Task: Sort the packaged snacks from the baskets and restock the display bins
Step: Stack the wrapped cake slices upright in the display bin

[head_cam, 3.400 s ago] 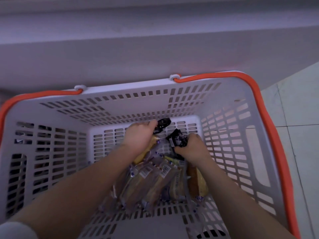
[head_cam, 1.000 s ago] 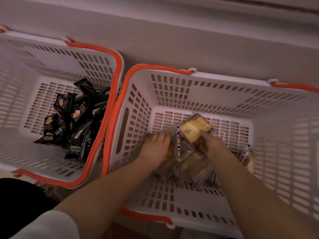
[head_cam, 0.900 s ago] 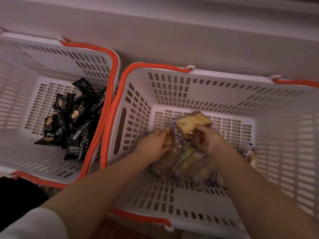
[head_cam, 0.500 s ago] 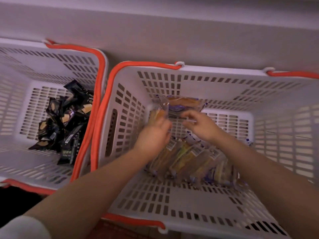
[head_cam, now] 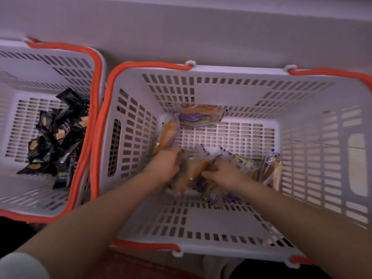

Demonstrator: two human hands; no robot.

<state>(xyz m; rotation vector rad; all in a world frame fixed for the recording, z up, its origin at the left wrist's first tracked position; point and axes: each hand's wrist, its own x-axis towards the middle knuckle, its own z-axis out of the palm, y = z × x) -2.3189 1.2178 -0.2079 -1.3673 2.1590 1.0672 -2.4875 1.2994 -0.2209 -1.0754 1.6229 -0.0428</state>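
Observation:
Both hands are inside the right white basket (head_cam: 201, 73), which has an orange rim. My left hand (head_cam: 167, 164) grips a clear-wrapped orange cake packet (head_cam: 168, 133) that sticks up toward the far left corner. My right hand (head_cam: 223, 172) curls its fingers round another cake packet (head_cam: 198, 168) on top of the pile (head_cam: 247, 168) of similar packets; motion blur softens both hands. One more cake packet (head_cam: 198, 115) leans against the basket's far wall.
A second white basket (head_cam: 60, 49) with an orange rim stands close on the left. It holds a heap of black snack packets (head_cam: 56, 137). A pale wall or cabinet face (head_cam: 201, 33) runs behind both baskets. The right basket's near floor (head_cam: 201, 218) is bare.
Both hands have dropped from the far wall back onto the pile. The packet my right hand held there now leans alone against the far wall. The left still holds its packet.

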